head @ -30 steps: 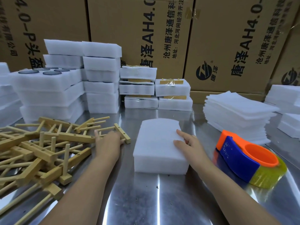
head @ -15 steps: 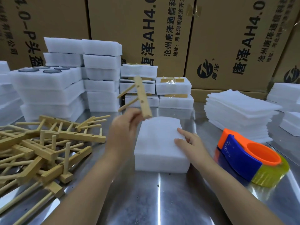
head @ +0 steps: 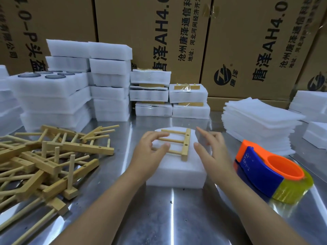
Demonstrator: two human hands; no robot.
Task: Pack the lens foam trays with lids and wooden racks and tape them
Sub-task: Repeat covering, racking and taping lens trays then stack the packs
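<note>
The left hand (head: 148,151) has a loose grip on the pegs of one wooden rack (head: 185,144). The right hand (head: 210,149) is open just beside it and holds nothing. The rack lies flat on the closed foam tray (head: 177,172) in the middle of the worktop (head: 159,218). This pack has no tape yet. The tape dispenser (head: 261,172) waits near the right edge. A few taped packs (head: 169,96) sit at the back edge. Many loose racks (head: 53,156) wait on the left, so I think lots of work is left
</note>
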